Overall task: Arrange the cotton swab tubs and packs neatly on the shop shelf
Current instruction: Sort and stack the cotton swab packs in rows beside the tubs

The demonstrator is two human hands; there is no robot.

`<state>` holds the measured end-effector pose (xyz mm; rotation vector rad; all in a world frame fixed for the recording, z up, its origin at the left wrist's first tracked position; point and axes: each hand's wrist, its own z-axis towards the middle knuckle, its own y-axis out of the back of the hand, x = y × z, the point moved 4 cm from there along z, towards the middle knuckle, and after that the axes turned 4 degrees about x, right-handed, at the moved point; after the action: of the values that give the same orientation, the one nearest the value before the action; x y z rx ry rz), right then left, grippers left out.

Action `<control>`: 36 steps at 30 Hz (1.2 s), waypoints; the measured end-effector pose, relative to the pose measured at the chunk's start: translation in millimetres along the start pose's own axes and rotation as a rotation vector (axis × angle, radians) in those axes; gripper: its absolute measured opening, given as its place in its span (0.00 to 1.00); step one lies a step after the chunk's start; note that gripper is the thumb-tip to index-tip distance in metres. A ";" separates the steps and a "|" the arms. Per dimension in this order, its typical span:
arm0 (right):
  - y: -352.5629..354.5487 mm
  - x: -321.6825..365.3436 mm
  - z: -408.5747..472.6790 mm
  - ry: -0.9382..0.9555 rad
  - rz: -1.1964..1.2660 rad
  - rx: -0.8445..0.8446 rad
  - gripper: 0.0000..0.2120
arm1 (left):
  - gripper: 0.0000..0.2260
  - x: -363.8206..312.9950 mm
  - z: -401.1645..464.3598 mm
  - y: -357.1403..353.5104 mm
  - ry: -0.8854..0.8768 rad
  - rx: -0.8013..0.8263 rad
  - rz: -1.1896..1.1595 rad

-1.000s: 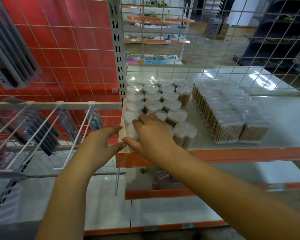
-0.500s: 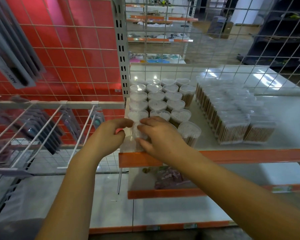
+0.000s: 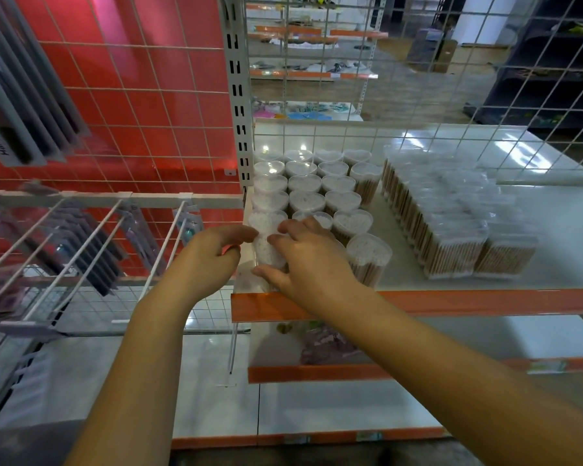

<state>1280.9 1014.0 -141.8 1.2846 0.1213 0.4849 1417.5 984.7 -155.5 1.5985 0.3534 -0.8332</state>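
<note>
A clear tub (image 3: pixel 266 252) full of cotton swabs stands up straight at the front left corner of the shelf (image 3: pixel 451 302), its long side going up and down and its lid facing up. The swabs inside stand on end, white tips on top. The right hand (image 3: pixel 312 264) is wrapped round this tub, with the thumb low on its front and the fingers curled over its top and far side. The left hand (image 3: pixel 206 258) is just beside it on the left, fingers bent, with the fingertips touching the tub's left side near the top. Just behind the two hands, more tubs (image 3: pixel 313 183) stand in tidy rows, all upright, packed close. One more tub (image 3: pixel 367 258) stands just right of the right hand. Farther right of the hands, packs (image 3: pixel 451 216) of wooden-stick swabs stand in close rows, sticks pointing up.
</note>
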 end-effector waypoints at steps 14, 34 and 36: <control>-5.3 -18.2 -6.2 0.191 0.234 -0.054 0.14 | 0.18 2.8 2.3 -0.4 -0.012 0.004 -0.021; -9.2 -7.7 -1.7 0.287 0.062 -0.261 0.08 | 0.17 9.7 0.5 6.2 0.022 -0.045 -0.074; -8.6 -8.7 -1.2 0.322 0.087 -0.273 0.07 | 0.17 11.4 0.8 7.4 0.037 -0.060 -0.074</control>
<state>1275.0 1009.8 -151.8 0.9409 0.2600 0.7552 1430.0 979.8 -157.9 1.5543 0.4623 -0.8432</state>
